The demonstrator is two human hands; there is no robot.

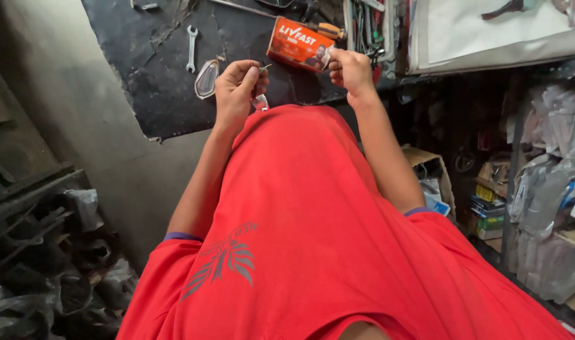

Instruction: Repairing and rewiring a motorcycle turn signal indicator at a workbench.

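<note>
Lying on the dark worktop (155, 94) — spanner (191, 47); orange box (298, 44).

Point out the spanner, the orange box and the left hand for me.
Spanner (191, 48), head view, middle of its shaft.
Orange box (298, 44), head view, its printed top face.
Left hand (239, 87), head view, back of the hand.

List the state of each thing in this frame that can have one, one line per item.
Left hand: fingers pinched shut on a small thin green-tipped part.
Right hand: fingers closed on the corner of an orange rectangular cardboard box.
Orange box: tilted, lifted at one end; open or sealed cannot be told.
Silver open-ended steel spanner: lying flat, untouched, on the dark worktop.
Clear oval lens-shaped piece: lying flat, untouched.
</note>
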